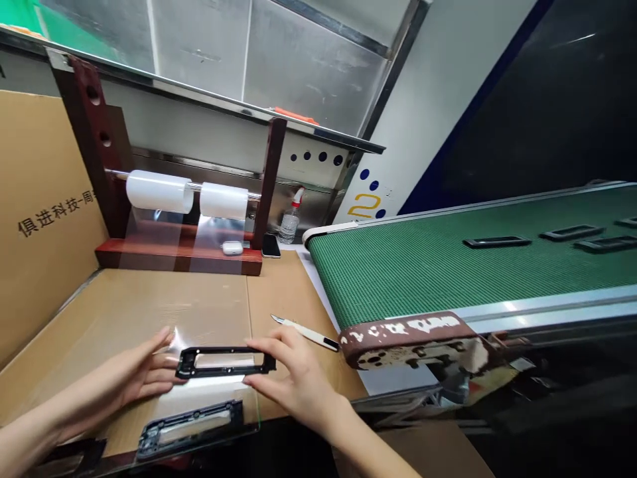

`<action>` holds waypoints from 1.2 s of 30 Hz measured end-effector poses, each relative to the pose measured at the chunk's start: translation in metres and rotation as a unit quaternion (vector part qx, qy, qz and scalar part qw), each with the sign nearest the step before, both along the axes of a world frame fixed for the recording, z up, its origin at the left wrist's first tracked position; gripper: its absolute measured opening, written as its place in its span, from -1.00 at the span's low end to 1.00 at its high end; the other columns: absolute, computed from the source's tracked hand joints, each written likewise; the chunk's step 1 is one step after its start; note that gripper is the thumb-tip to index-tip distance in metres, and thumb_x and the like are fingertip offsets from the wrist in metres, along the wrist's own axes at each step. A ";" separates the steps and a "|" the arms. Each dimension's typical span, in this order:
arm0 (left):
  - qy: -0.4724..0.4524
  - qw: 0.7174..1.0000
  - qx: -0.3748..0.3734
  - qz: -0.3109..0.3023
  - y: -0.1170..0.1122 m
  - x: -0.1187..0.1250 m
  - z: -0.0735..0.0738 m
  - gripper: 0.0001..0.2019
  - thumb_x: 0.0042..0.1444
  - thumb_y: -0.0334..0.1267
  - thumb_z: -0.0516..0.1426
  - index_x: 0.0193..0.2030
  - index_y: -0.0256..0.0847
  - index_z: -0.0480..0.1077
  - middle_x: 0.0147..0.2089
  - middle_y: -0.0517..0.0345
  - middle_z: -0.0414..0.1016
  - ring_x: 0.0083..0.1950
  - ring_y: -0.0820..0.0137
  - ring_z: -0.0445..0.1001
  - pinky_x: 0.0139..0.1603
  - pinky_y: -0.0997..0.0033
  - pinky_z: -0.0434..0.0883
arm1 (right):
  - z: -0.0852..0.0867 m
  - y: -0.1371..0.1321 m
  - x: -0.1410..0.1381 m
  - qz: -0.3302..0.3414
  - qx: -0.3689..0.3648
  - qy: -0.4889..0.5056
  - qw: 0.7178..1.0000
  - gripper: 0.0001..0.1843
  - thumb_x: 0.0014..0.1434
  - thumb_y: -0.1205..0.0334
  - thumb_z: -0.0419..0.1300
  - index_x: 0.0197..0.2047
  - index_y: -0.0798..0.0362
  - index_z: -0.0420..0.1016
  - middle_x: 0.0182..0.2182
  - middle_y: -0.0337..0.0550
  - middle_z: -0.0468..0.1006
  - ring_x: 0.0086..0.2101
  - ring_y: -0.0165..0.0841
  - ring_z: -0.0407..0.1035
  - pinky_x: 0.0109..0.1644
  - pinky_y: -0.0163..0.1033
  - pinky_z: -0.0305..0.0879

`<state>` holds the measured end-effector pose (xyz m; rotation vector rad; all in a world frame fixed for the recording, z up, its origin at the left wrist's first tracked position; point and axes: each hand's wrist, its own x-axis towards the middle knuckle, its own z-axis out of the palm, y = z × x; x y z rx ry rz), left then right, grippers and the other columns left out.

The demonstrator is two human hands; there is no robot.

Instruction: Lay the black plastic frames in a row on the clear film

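Note:
A narrow black plastic frame [229,373] with a long rectangular opening is held level above the cardboard-covered table. My right hand [293,372] pinches its right end between thumb and fingers. At its left end, my left hand [144,372] has its fingers against the frame, the thumb raised above them. A shiny, clear glint like thin film [176,340] shows beside that thumb; its edges are hard to make out. Nearer me, a second black frame [194,425] lies at the table's front edge. Beyond my right hand lies a white pen-style craft knife [308,334].
Two rolls of clear film [159,190] hang on a dark red wooden stand [179,257], with a white earbud case [232,247] on its base. A phone [271,246] and spray bottle [289,222] stand beside it. Right, a green conveyor belt [398,272] carries several black frames [497,241].

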<state>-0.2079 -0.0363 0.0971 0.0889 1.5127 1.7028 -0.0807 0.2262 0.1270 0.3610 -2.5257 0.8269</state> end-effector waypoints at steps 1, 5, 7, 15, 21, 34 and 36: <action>-0.026 1.000 -0.001 -0.010 0.000 0.001 0.003 -0.22 0.18 0.20 0.03 0.36 -0.33 0.00 -0.01 -0.16 0.58 0.03 0.12 0.55 0.05 0.28 0.48 | -0.012 -0.003 -0.005 0.000 -0.011 -0.034 0.999 -0.52 0.01 0.14 0.45 0.02 -0.04 0.53 -0.29 -0.19 0.46 -0.24 -0.31 0.37 -0.14 -0.23 0.35; -0.051 0.998 -0.021 -0.036 -0.003 0.001 0.005 -0.16 0.17 0.23 0.02 0.40 -0.32 -0.09 0.01 -0.14 0.57 0.01 0.16 0.56 0.02 0.31 0.47 | -0.047 -0.015 -0.019 0.012 -0.028 -0.118 0.993 -0.51 -0.05 0.17 0.49 -0.02 -0.07 0.56 -0.31 -0.21 0.46 -0.23 -0.29 0.37 -0.13 -0.23 0.32; -0.051 0.997 -0.018 -0.050 -0.006 0.000 0.002 -0.17 0.17 0.23 0.00 0.40 -0.30 -0.09 0.03 -0.13 0.56 0.08 0.11 0.52 0.13 0.23 0.41 | -0.055 -0.019 -0.021 0.026 -0.032 -0.126 0.991 -0.52 -0.05 0.13 0.49 -0.02 -0.07 0.56 -0.31 -0.20 0.48 -0.23 -0.29 0.37 -0.12 -0.22 0.31; -0.076 0.996 0.001 -0.043 -0.010 -0.002 -0.001 -0.23 0.17 0.21 0.05 0.39 -0.21 0.03 0.06 -0.09 0.56 0.15 0.06 0.47 0.27 0.10 0.29 | -0.055 -0.023 -0.027 0.041 -0.044 -0.144 0.988 -0.52 -0.07 0.12 0.49 -0.05 -0.02 0.56 -0.32 -0.19 0.52 -0.23 -0.27 0.39 -0.10 -0.20 0.30; -0.066 0.997 -0.002 -0.051 -0.013 -0.003 -0.009 -0.29 0.17 0.20 0.05 0.36 -0.16 0.13 0.06 -0.06 0.57 0.17 0.07 0.45 0.28 0.13 0.28 | -0.047 -0.026 -0.028 0.036 -0.022 -0.176 0.983 -0.52 -0.04 0.17 0.48 -0.02 -0.05 0.53 -0.26 -0.18 0.54 -0.19 -0.25 0.41 -0.05 -0.15 0.30; 0.538 0.795 -0.258 -0.111 -0.017 0.043 -0.055 -0.38 0.13 0.16 0.06 0.33 0.22 0.09 0.43 0.26 0.05 0.43 0.00 0.04 0.40 -0.20 -0.11 | -0.029 -0.004 0.009 -0.024 -0.019 -0.115 0.993 -0.59 0.15 0.35 0.29 0.07 0.00 0.40 -0.07 -0.09 0.52 -0.04 -0.22 0.40 0.06 -0.12 0.34; 0.578 0.762 -0.265 -0.121 -0.022 0.048 -0.082 -0.38 0.08 0.16 0.11 0.29 0.25 0.13 0.39 0.20 0.12 0.37 -0.12 0.14 0.35 -0.32 -0.03 | -0.013 0.011 0.020 -0.039 0.021 -0.083 0.996 -0.66 0.19 0.30 0.26 0.05 -0.02 0.42 -0.08 -0.09 0.53 -0.04 -0.23 0.40 0.07 -0.12 0.32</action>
